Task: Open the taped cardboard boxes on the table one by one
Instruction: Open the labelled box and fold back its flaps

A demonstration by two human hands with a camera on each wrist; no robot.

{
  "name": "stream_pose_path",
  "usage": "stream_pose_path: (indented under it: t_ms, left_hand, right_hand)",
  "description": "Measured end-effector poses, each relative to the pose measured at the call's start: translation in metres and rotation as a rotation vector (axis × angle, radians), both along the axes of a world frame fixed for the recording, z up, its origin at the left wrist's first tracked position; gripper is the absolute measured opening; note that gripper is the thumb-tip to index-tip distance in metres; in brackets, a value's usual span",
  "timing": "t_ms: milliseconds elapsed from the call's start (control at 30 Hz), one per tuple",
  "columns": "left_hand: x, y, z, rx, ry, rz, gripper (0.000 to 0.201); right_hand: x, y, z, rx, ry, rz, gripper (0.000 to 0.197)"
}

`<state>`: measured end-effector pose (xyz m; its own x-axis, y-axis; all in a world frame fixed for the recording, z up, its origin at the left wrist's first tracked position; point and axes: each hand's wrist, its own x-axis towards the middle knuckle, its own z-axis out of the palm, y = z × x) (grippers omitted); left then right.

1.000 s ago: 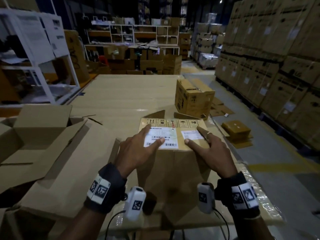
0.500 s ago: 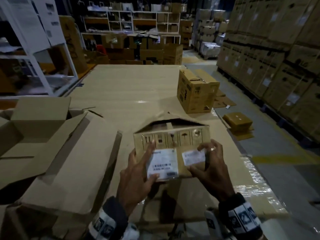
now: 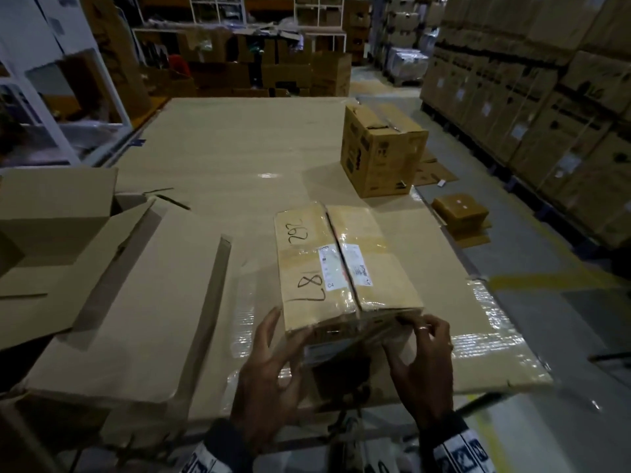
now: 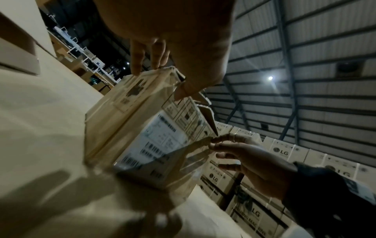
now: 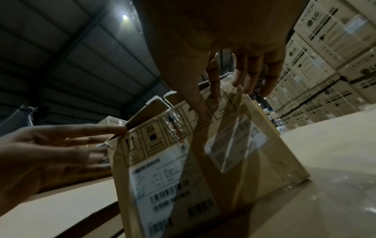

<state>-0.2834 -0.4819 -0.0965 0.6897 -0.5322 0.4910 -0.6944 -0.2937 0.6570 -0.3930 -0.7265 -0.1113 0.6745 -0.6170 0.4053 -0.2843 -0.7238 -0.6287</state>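
1. The box (image 3: 345, 264) lies at the table's (image 3: 222, 158) near edge, taped seam up.
2. Left hand (image 3: 269, 370) steadies its corner, fingers spread.
3. Right hand (image 3: 423, 363) pinches the tape (image 4: 195, 145) end, probably to peel.

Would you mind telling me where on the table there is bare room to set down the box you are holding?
The widest bare stretch of the table lies beyond the marked box, left of the taped box standing near the right edge. A narrower strip runs right of the marked box. The left side is crowded with opened boxes. The left hand and right hand occupy the near edge.
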Motion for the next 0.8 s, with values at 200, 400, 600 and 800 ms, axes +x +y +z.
stream_pose_path:
  t_ms: [200, 400, 600, 800]
  left_hand:
    - [0.035, -0.021, 0.038, -0.088, -0.077, -0.078, 0.024]
    - [0.087, -0.057, 0.078, -0.015, -0.166, -0.197, 0.014]
    - [0.137, -0.135, 0.127, 0.371, -0.299, -0.477, 0.038]
    - [0.162, -0.233, 0.127, 0.808, -0.317, -0.664, 0.055]
  right_hand:
    - [0.01, 0.031, 0.026, -0.074, -0.123, 0.161, 0.037]
    - [0.017, 0.033, 0.042, -0.06, -0.168, 0.164, 0.054]
    - [0.033, -0.01, 0.071, -0.085, -0.227, 0.114, 0.062]
    - [0.062, -0.052, 0.057, -0.052, -0.071, 0.031, 0.058]
